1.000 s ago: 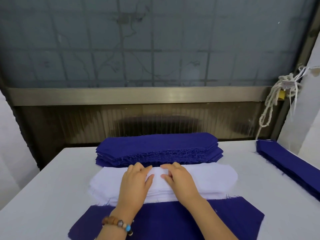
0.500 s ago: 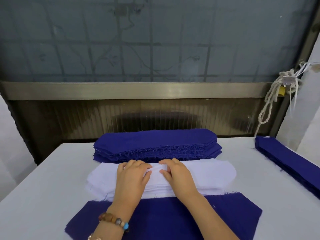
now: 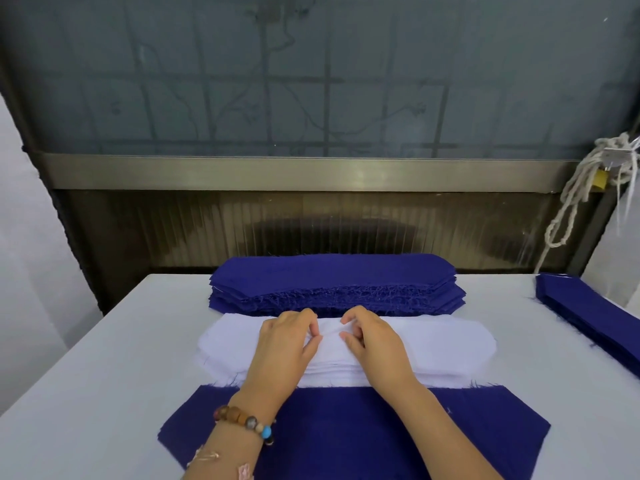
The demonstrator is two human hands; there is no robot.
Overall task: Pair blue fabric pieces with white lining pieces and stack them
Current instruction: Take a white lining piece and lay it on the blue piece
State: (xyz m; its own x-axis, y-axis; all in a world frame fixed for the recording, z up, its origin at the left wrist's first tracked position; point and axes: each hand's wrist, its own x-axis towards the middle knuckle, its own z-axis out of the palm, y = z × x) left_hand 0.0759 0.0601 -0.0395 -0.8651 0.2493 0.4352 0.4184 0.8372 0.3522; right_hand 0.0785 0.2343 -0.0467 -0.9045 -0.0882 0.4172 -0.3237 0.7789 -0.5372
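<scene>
- Two hands work at the middle of the white stack (image 3: 450, 344). The left hand (image 3: 287, 344) and the right hand (image 3: 375, 344) lie close together, with fingers curled inward.
- Both hands pinch the top white piece (image 3: 330, 336) between thumb and fingertips. The cloth puckers into small wrinkles in the gap between them, probably to peel one thin layer off the rest. I cannot tell whether only one layer is caught.
- The white stack lies across the table (image 3: 86, 375), between a tall blue stack (image 3: 332, 278) behind it and a single blue piece (image 3: 346, 427) spread flat in front.
- That single blue piece lies nearest the person, under both forearms. It seems laid out ready to receive a white lining on top.
- The blue stack just behind the white one keeps both supplies within one short reach.
- A second blue pile (image 3: 588, 313) lies well apart at the right edge of the table. It may hold finished pairs, though no white layers are clearly visible in it.
- A beaded bracelet (image 3: 246, 422) circles the left wrist, clear of the fabric.
- The likely next move is lifting the white piece and drawing it toward the person onto the blue one. The frayed edges could snag and drag a neighbouring layer along.
</scene>
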